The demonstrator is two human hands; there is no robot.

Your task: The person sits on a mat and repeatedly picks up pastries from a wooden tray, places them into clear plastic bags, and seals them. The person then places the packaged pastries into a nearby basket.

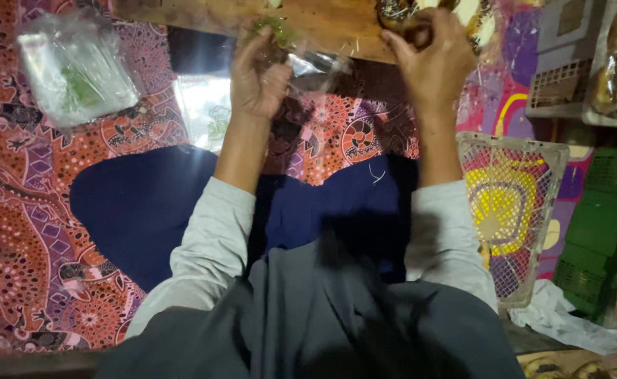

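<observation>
Both arms reach straight forward over the lap to the near edge of the wooden board [322,24]. The left hand [258,74] is curled, fingers pinching a clear bag [315,64] with green inside; the bag runs sideways toward the right hand. The right hand [431,60] is closed around a dark round pastry [396,14] at the board's right end.

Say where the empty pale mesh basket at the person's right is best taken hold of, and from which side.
Probably the near long rim of the mesh basket, approached from the person's side with the right hand, now on a dark food piece. The basket lies tilted, open side up and empty, so its rim is exposed; a green crate crowds its far side.
</observation>
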